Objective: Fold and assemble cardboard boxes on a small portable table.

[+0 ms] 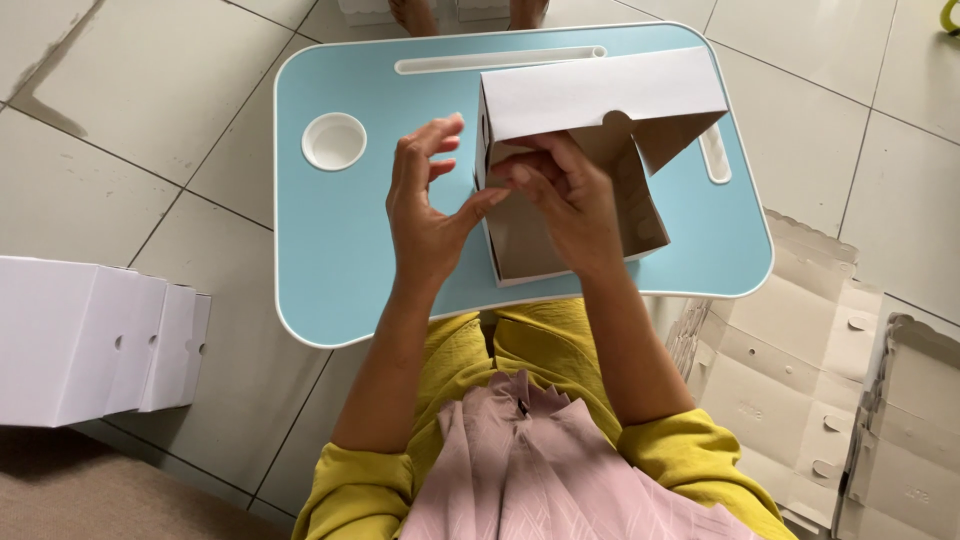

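A half-folded white cardboard box (600,100) with a brown inside stands on the light blue lap table (340,260). My right hand (565,200) reaches into the box's open front, fingers pinched on a flap at its left wall. To the left of that wall my left hand (425,205) is held with fingers spread, its thumb tip touching the box edge by my right fingers.
The table has a round white cup recess (334,141) and a long slot (500,60) at the back. Finished white boxes (90,340) stand on the tiled floor at left. Flat unfolded cardboard sheets (800,370) lie at right. Someone's bare feet (415,14) show beyond the table.
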